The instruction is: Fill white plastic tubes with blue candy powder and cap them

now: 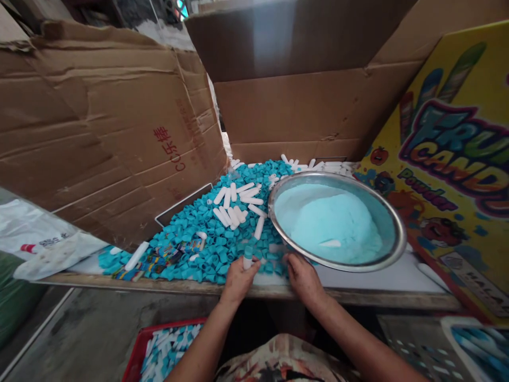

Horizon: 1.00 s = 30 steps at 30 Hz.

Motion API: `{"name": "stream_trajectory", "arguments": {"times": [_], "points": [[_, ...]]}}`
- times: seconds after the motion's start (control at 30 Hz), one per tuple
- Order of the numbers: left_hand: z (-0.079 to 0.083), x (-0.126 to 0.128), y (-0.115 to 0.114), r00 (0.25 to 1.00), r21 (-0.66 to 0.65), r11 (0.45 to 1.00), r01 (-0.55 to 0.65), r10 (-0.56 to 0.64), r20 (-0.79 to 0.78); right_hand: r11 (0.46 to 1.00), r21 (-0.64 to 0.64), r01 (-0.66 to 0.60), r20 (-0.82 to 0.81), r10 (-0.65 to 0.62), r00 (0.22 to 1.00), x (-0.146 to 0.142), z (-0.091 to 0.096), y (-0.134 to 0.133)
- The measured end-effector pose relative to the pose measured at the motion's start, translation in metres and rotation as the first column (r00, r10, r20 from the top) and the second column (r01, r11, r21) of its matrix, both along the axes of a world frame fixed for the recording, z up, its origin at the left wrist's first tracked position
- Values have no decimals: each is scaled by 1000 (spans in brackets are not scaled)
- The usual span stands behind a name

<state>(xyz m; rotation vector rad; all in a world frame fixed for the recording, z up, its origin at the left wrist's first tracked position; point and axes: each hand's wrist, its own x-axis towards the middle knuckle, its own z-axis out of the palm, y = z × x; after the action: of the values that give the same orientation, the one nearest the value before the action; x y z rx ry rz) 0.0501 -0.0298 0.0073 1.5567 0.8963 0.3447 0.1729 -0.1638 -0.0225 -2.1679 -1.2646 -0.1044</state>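
Observation:
My left hand [237,280] is closed round a small white tube with a blue cap [247,255], held upright over the table's front edge. My right hand [304,278] has its fingers curled together just below the rim of the steel bowl [400,241]; what they hold, if anything, is hidden. Pale blue powder [336,220] is heaped in that bowl, with a small white piece lying on it. A wide pile of blue plastic caps [194,252] spreads left of the bowl. Several white tubes [234,209] lie loose on top of the pile.
Cardboard walls [111,132] stand at the left and back. A yellow printed candy box [457,159] leans at the right. Below the table's wooden edge [183,284], a red crate [137,350] holds white and blue tubes. Colourful wrappers [163,257] lie front left.

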Motion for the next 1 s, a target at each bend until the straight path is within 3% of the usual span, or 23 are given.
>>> {"name": "stream_trajectory", "arguments": {"times": [0.1, 0.23, 0.33, 0.43, 0.6, 0.67, 0.73, 0.83, 0.9, 1.0], "points": [[1, -8, 5, 1000, 41, 999, -8, 8, 7, 992, -123, 12, 11, -11, 1000, 4, 9, 4], [6, -6, 1, 1000, 93, 996, 7, -9, 25, 937, -306, -165, 60, 192, 980, -2, 27, 30], [10, -4, -1, 999, 126, 992, 13, -18, 40, 902, -390, -187, 67, 230, 971, -5, 37, 43], [13, -6, 1, 997, 115, 993, 34, -41, 58, 916, -325, -236, 39, 262, 964, -5, 44, 36], [16, -2, -3, 963, -88, 961, 263, -257, 76, 879, -23, -476, -191, 463, 865, -10, 51, 4], [17, 2, -8, 956, -164, 943, 290, -276, 101, 900, 67, -432, -260, 433, 863, -12, 51, -5], [16, 6, -12, 957, -228, 932, 281, -255, 137, 946, 121, -300, -360, 324, 875, -13, 48, -9], [15, 8, -17, 959, -248, 929, 273, -244, 144, 976, 116, -182, -567, 215, 795, -12, 46, -12], [15, 8, -18, 957, -205, 937, 283, -263, 121, 977, 103, -186, -622, 210, 755, -12, 48, -15], [18, 4, -17, 944, -5, 947, 320, -318, 91, 986, 100, -133, -626, 166, 762, -11, 56, -22]]}}
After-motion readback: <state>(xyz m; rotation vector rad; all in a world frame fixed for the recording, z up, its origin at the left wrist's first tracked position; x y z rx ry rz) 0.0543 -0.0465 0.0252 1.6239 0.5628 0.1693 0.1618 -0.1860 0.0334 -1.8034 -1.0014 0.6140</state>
